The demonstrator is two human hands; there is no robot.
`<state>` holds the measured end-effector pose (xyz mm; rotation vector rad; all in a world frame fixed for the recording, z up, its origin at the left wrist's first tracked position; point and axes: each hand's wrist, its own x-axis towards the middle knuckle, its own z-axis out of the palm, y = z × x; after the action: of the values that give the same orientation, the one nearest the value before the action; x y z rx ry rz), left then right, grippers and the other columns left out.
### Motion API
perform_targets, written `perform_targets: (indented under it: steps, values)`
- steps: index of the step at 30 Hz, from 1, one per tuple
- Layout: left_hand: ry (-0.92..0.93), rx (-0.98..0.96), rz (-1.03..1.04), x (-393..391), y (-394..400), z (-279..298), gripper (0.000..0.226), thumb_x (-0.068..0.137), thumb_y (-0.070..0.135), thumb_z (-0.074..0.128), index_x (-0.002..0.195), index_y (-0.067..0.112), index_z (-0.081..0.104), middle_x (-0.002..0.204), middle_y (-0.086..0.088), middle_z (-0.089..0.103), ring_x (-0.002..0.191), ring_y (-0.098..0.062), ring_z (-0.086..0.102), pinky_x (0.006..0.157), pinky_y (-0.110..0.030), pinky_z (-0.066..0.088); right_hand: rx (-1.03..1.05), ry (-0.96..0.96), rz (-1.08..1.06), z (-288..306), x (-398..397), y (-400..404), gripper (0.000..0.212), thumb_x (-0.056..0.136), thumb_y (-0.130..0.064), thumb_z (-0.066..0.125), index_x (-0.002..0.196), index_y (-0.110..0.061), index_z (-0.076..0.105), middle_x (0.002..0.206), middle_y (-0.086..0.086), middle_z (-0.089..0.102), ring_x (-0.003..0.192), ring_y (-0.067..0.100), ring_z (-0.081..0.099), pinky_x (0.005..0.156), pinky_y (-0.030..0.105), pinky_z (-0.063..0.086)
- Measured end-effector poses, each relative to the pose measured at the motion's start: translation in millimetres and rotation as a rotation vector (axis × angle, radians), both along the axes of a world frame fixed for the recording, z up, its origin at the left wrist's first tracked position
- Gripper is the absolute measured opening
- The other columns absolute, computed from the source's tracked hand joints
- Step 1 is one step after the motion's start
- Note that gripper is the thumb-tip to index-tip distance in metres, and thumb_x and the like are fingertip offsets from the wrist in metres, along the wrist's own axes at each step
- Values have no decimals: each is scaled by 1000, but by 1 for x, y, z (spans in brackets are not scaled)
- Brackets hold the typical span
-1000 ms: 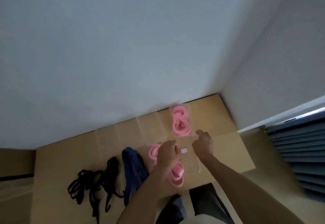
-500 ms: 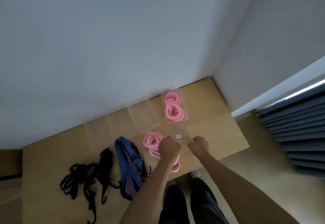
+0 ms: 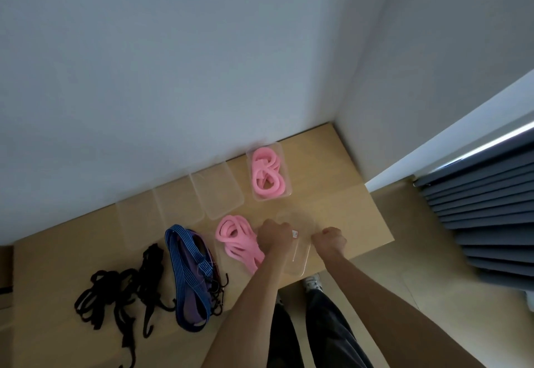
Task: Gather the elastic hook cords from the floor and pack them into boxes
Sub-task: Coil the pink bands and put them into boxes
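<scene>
A clear plastic lid (image 3: pixel 299 255) with a small label sits between my two hands, just right of a clear box holding a bundle of pink cords (image 3: pixel 235 236). My left hand (image 3: pixel 274 237) grips the lid's left edge with curled fingers and partly covers the pink bundle. My right hand (image 3: pixel 329 237) grips its right edge, also curled. A second clear box (image 3: pixel 284 165) near the wall holds more pink cords (image 3: pixel 267 177). Blue striped cords (image 3: pixel 187 269) and black hook cords (image 3: pixel 121 289) lie loose on the cardboard to the left.
Three empty clear boxes (image 3: pixel 219 191) stand in a row along the wall. Everything lies on a cardboard sheet (image 3: pixel 346 194) in a room corner. Dark blinds (image 3: pixel 476 208) are at the right. My legs and a white shoe (image 3: pixel 313 282) are at the cardboard's near edge.
The view has pulled back and up from the floor. Both hands stay curled on the clear lid, which has shifted slightly toward me, beside the pink cords.
</scene>
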<state>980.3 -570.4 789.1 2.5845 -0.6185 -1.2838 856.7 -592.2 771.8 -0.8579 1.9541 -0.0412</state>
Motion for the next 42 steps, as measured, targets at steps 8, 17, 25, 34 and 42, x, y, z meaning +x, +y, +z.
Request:
perform_targets:
  steps: [8, 17, 25, 34, 42]
  values:
    - [-56, 5, -164, -30, -23, -7, 33, 92, 25, 60, 119, 7, 62, 123, -11, 62, 112, -29, 61, 86, -33, 49, -44, 15, -161, -10, -16, -13, 30, 81, -8, 65, 110, -2, 69, 106, 18, 69, 103, 35, 66, 81, 33, 54]
    - [71, -226, -43, -47, -18, -17, 18, 83, -1, 51, 94, 5, 64, 102, -9, 64, 106, -33, 58, 90, -42, 47, -166, 36, -256, -5, -35, -17, 32, 83, 0, 54, 109, -16, 62, 72, 2, 57, 68, 24, 59, 60, 26, 46]
    - [-157, -477, 10, -27, -43, 46, 18, 90, 2, 53, 94, 6, 70, 88, -8, 70, 81, -23, 63, 66, -27, 41, -414, -5, -154, 50, -5, -57, 33, 91, 3, 48, 117, -8, 68, 102, 19, 71, 83, 29, 60, 73, 25, 42]
    - [-309, -485, 188, 64, -86, 80, 25, 89, 0, 45, 86, 5, 69, 87, -12, 70, 85, -33, 64, 65, -29, 44, -559, -143, 64, 103, 83, -117, 34, 85, 9, 53, 112, -2, 71, 105, 18, 73, 101, 33, 66, 87, 31, 47]
    - [-253, -408, 216, 97, -99, 40, 24, 72, -6, 50, 66, 15, 41, 70, -1, 49, 66, -19, 43, 47, -21, 23, -457, -94, 121, 66, 124, -135, 34, 80, 11, 57, 110, 3, 70, 103, 20, 72, 98, 32, 66, 78, 25, 44]
